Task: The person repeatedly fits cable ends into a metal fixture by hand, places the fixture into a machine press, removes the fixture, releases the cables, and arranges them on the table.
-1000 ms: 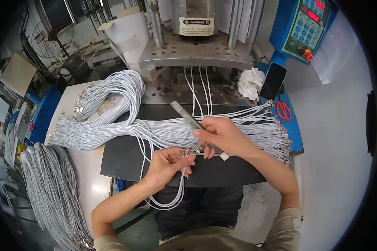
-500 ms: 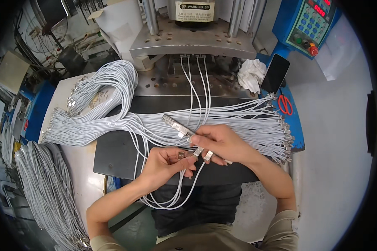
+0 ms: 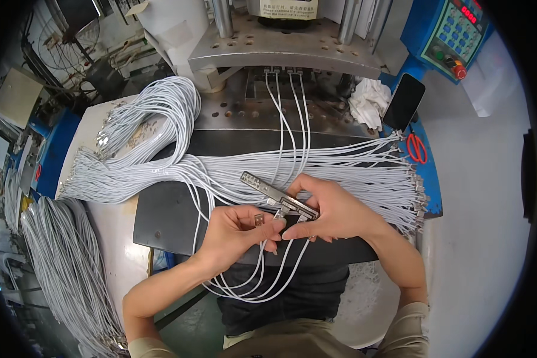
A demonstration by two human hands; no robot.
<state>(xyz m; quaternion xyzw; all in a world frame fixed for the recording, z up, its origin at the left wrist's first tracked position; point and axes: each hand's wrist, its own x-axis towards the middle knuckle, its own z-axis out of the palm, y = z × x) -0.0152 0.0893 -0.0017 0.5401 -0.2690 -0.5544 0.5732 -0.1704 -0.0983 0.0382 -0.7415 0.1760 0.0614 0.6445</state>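
Observation:
A narrow metal bar, slotted and block-like, lies slantwise in my right hand, whose fingers are closed around its near end. The right thumb presses beside a white cable at the bar's lower edge. My left hand is closed in a pinch on a white cable's plug, up against the bar. Another metal-tipped plug sticks up between the left fingers. Several white cables hang from both hands in loops over my lap. Whether each plug sits inside the bar is hard to see.
Beneath the hands lies a wide bundle of white cables on a black board. Ahead stands a metal press with cables running into it. A phone, red-handled scissors and crumpled tissue sit at right; more cables hang left.
My right hand has shifted its grip toward the bar's near end, its thumb now below the bar. More of the bar's face shows. The whole view has shifted slightly.

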